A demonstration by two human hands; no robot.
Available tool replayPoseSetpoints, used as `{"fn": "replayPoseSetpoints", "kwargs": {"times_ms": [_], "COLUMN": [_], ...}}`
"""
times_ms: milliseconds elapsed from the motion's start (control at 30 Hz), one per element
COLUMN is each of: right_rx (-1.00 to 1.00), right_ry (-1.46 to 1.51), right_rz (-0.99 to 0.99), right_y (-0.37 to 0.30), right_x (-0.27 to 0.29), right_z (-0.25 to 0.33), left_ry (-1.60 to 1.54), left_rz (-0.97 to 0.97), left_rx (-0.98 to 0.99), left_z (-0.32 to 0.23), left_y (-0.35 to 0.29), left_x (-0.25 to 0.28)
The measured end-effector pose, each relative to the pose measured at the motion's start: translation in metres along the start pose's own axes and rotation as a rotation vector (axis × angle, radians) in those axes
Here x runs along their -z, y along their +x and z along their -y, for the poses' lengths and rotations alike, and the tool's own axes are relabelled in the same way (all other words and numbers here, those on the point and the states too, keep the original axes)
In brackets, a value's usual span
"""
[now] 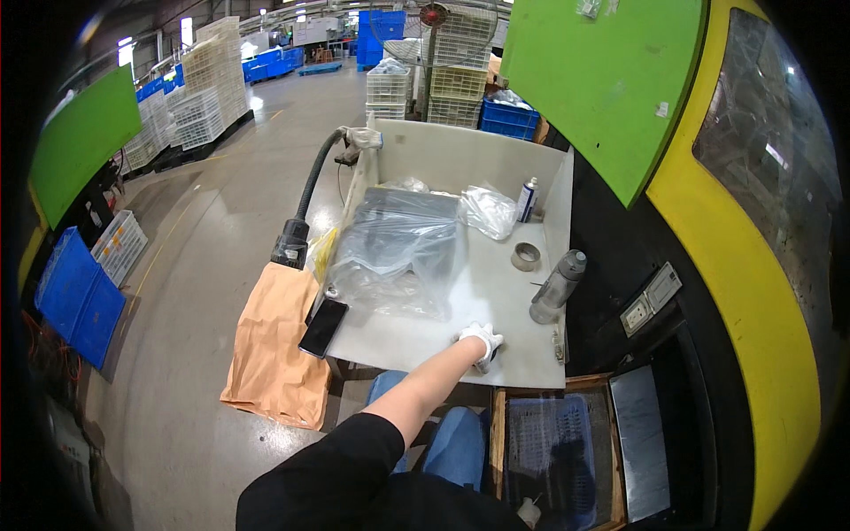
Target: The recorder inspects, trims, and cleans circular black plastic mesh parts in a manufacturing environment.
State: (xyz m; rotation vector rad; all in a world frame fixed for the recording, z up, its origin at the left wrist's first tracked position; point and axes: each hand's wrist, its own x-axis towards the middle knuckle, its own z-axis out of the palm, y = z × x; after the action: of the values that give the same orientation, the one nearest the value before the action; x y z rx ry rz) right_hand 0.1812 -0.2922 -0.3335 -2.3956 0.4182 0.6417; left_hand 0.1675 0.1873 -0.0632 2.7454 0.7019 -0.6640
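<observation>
My left hand [481, 343], in a white glove, rests at the near edge of a pale work table [416, 352]. Its fingers are bent and somewhat apart, and I make out nothing held in them. A small dark patch by its wrist side is too unclear to name. Low in the picture, only a bit of my gloved right hand [529, 511] shows, over a blue plastic basket [553, 442]; its fingers are not distinct. Farther in on the table, clear plastic film [390, 265] covers a dark flat stack [407, 217].
On the table are a tape roll [525, 257], a grey bottle [558, 288], a spray can [528, 200], clear bags [489, 212] and a black phone [323, 328]. A brown paper bag [279, 350] hangs left, below a black hose [314, 181]. Green-and-yellow machine panels [611, 80] flank the right.
</observation>
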Motion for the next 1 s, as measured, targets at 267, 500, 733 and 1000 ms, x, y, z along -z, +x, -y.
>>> {"fn": "replayPoseSetpoints", "kwargs": {"times_ms": [267, 500, 733, 1000], "right_rx": [-0.033, 0.009, 0.084, 0.164], "right_ry": [-0.001, -0.252, -0.125, -0.118], "right_rz": [0.083, 0.162, 0.001, -0.071], "right_y": [-0.004, 0.034, -0.002, -0.006], "right_x": [0.001, 0.000, -0.005, 0.000], "right_z": [0.005, -0.016, 0.010, 0.008], "left_ry": [-0.239, -1.076, -2.255, -2.599], "left_rz": [-0.302, -0.469, -0.470, -0.519], "left_rx": [-0.094, 0.001, -0.164, -0.253], "left_z": [0.027, 0.112, 0.152, 0.153], "left_y": [-0.012, -0.029, -0.029, -0.037], "left_x": [-0.024, -0.091, -0.110, -0.112]}}
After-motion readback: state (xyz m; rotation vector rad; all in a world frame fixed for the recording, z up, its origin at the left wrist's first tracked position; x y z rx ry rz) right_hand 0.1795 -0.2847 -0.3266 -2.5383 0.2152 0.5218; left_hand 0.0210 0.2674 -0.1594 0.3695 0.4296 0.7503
